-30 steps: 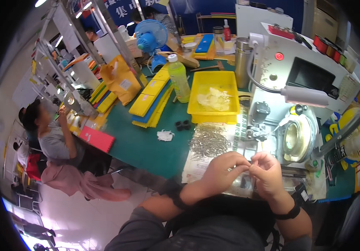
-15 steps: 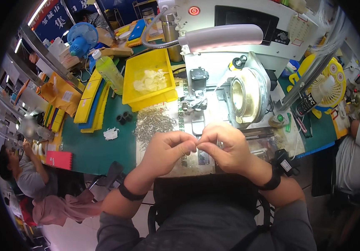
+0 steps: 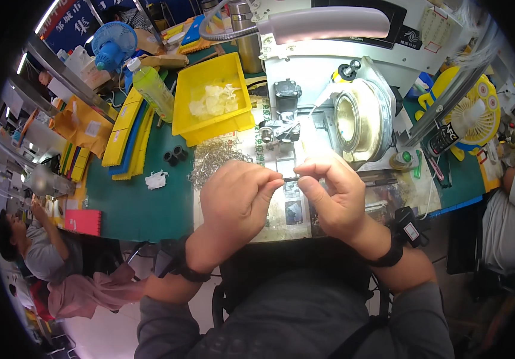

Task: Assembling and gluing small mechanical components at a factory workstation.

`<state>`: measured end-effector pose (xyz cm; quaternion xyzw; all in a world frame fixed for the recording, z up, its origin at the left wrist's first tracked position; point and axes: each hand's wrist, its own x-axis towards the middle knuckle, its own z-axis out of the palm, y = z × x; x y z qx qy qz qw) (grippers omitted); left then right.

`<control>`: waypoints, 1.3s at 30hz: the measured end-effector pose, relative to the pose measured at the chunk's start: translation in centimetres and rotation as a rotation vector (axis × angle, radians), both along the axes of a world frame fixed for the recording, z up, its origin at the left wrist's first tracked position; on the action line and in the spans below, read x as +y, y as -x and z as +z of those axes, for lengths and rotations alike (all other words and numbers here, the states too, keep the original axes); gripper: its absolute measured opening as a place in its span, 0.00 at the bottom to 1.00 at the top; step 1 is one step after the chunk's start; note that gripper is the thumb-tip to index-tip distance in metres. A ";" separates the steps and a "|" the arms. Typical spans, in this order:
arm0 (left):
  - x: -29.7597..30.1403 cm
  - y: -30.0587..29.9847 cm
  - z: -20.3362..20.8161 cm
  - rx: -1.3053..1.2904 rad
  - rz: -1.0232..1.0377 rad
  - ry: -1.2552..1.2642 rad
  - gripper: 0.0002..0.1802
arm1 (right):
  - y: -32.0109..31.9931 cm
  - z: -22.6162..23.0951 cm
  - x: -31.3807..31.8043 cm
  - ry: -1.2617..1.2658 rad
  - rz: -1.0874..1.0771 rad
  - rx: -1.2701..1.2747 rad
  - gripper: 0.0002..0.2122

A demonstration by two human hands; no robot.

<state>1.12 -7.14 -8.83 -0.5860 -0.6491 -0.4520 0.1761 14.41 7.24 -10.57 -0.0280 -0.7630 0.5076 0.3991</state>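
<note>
The left hand (image 3: 233,194) and right hand (image 3: 336,194) have drawn slightly apart since the earlier frame, opening a small gap between their fingertips. A thin dark piece (image 3: 291,179) bridges it, pinched by thumb and forefinger of each hand; its kind is too small to tell. It sits above the bench (image 3: 120,209), before the white machine (image 3: 323,60). A pile of thin metal pieces (image 3: 222,157) lies just beyond the left hand, near the yellow tray (image 3: 215,136).

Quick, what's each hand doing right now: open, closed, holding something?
Bare left hand: curled toward a pinch; whether it's closed on anything cannot be told.
Bare right hand: curled in a loose pinch; any grip cannot be told.
</note>
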 end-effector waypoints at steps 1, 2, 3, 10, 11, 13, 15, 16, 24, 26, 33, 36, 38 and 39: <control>0.1 0.1 0.0 0.032 0.003 -0.016 0.06 | 0.0 0.2 0.0 -0.057 0.006 -0.003 0.04; 0.1 0.1 0.1 0.069 0.007 -0.034 0.06 | 0.1 0.1 0.1 -0.057 0.005 -0.002 0.04; 0.1 0.0 0.3 0.072 0.006 -0.035 0.06 | 0.2 0.0 0.2 -0.071 0.038 -0.001 0.04; 1.0 0.9 1.3 0.153 -0.009 -0.001 0.06 | 2.1 -0.5 0.1 -0.059 -0.042 0.004 0.03; 1.2 1.2 1.5 0.140 -0.017 -0.001 0.06 | 2.8 -1.0 -0.2 0.142 0.006 -0.050 0.05; 1.9 2.5 1.8 0.131 0.019 0.003 0.06 | 3.9 -1.4 0.0 0.274 -0.076 -0.030 0.05; 2.4 3.3 2.0 0.087 0.083 0.028 0.07 | 4.6 -1.9 0.6 0.395 -0.170 0.036 0.07; 2.8 3.7 2.1 0.087 0.078 0.027 0.07 | 4.8 -2.0 0.8 0.394 -0.175 0.037 0.07; 3.1 4.6 -0.4 -0.218 0.168 0.086 0.07 | 6.2 -2.2 1.6 0.370 -0.216 -0.011 0.05; 2.8 5.1 -1.5 -0.311 0.133 0.098 0.09 | 6.1 -2.1 1.8 0.338 -0.222 -0.017 0.05; 3.6 5.8 -3.1 -0.151 0.015 0.415 0.11 | 6.2 -1.4 1.8 0.271 -0.276 -0.030 0.05; 3.9 6.1 -3.7 -0.009 0.054 0.404 0.11 | 5.6 -1.0 1.7 0.254 -0.267 -0.068 0.05; 4.0 6.2 -4.0 0.063 -0.023 0.347 0.13 | 6.0 -0.9 1.7 0.288 -0.263 -0.075 0.05; 4.1 6.0 -4.5 0.063 -0.022 0.350 0.13 | 6.1 -1.0 1.7 0.322 -0.255 -0.082 0.05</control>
